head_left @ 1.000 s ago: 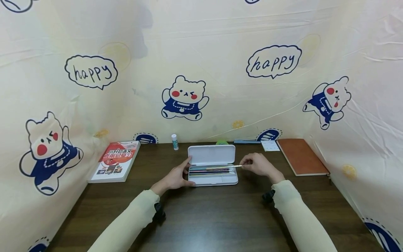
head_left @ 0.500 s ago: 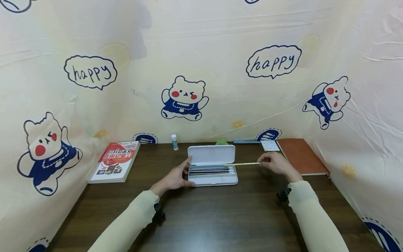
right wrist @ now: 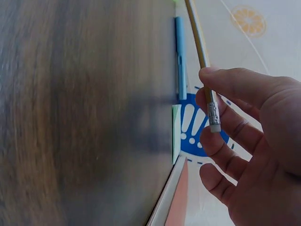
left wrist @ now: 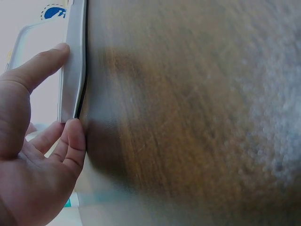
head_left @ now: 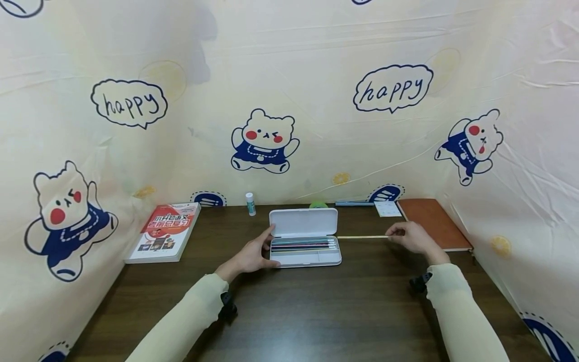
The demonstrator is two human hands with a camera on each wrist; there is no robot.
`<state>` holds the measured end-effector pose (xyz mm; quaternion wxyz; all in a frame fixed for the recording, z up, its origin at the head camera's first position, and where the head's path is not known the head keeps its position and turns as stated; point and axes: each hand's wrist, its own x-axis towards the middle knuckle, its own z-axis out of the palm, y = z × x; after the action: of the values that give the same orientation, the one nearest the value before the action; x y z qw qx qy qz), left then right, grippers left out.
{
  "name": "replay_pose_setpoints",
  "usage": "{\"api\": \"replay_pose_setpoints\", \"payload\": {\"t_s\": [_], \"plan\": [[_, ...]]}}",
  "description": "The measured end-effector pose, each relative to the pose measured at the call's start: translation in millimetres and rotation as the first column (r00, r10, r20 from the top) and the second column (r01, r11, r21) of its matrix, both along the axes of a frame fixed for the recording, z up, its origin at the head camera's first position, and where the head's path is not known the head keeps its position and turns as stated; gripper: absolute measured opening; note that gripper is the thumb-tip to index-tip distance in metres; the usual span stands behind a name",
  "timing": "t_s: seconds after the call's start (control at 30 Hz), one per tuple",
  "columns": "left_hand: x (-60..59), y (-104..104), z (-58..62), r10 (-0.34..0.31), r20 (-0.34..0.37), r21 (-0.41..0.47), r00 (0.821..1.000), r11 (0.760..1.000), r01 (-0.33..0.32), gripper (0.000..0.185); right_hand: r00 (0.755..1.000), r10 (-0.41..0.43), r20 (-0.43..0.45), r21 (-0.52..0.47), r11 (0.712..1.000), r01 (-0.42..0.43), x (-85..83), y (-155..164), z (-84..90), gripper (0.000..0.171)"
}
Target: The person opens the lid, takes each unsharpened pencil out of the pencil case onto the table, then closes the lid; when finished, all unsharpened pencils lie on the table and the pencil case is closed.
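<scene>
Right hand (head_left: 409, 237) pinched the pencil (head_left: 362, 237) at its eraser end, level above the desk (head_left: 316, 301). Left hand (head_left: 253, 255) steadied the open case (head_left: 304, 237) beside it, fingers curled on its edge; that bracing seemed advisable.

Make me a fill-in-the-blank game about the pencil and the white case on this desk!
1. The right hand pinches a ____ by its eraser end.
2. The left hand holds the white case, whose lid is ____.
3. The pencil now lies wholly ____ the case.
4. The brown notebook lies to the ____ of the case.

Missing words: pencil; open; outside; right
</scene>
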<state>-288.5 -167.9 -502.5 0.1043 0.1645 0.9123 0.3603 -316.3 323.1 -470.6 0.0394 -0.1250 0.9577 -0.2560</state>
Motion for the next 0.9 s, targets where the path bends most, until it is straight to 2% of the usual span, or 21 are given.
{"api": "replay_pose_setpoints", "payload": {"t_s": [0.1,0.43,0.7,0.9], "plan": [[-0.1,0,-0.8,-0.002,-0.002,0.001,1.0,1.0,0.002,0.112,1.0,-0.01,0.014,-0.006,1.0,0.01,0.5,1,-2.2,0.01],[0.4,1,-1.0,0.014,0.017,0.005,1.0,1.0,-0.014,0.108,0.999,-0.032,-0.02,0.042,0.999,0.032,-3.2,-4,-17.7,0.007],[1.8,3,0.4,0.025,0.014,-0.005,1.0,1.0,-0.025,0.107,0.999,-0.042,0.015,0.062,0.997,0.041,-7.3,-5,-23.3,0.009],[1.8,2,1.1,0.026,0.017,-0.001,1.0,1.0,-0.026,0.107,0.999,-0.041,0.015,0.036,0.999,0.041,-8.0,-8,-22.6,0.011]]}}
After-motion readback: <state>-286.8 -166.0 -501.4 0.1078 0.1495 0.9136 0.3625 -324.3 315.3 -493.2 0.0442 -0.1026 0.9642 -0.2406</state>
